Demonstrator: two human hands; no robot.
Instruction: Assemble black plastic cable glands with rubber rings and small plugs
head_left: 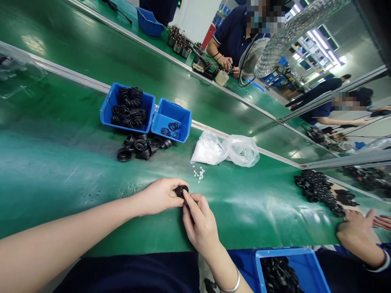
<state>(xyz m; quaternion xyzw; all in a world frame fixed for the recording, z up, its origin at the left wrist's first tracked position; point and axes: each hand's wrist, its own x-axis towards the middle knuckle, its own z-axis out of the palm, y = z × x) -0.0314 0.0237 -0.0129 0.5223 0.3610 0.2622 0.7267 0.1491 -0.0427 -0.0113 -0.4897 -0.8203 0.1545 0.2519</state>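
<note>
My left hand (160, 196) is closed around a small black round plastic part (181, 190) just above the green table (61, 171). My right hand (198, 221) meets it from below, fingers pinched together on the same part's near edge. A few tiny white pieces (198, 172) lie on the table just beyond my hands. A small pile of similar black round parts (141, 146) sits further back to the left.
Two blue bins stand at the back: the left bin (105, 110) holds black rubber rings, the right bin (183, 118) a few thin rings. Clear plastic bags (226, 150) lie beside them. Another pile of black parts (320, 191) and a co-worker's hand (356, 228) are at right. A blue bin (259, 260) sits near my lap.
</note>
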